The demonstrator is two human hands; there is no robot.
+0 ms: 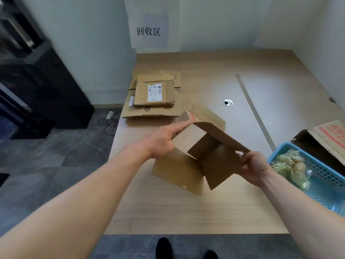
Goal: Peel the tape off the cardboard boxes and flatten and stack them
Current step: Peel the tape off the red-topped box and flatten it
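Observation:
An opened brown cardboard box [207, 152] is held above the wooden table [186, 212], its flaps spread and its inside showing. My left hand [164, 141] lies along its left wall, index finger stretched toward the top corner, other fingers curled round the edge. My right hand [253, 167] pinches the box's right corner between thumb and fingers. A stack of flattened boxes [155, 94] lies at the far left of the table, the top one bearing a white shipping label.
A blue plastic basket [317, 176] with crumpled tape and plastic sits at the right edge. Behind it lies another cardboard box [328, 139] with red print. A metal cable grommet [227, 102] is set into the tabletop. Walls close off the back and right.

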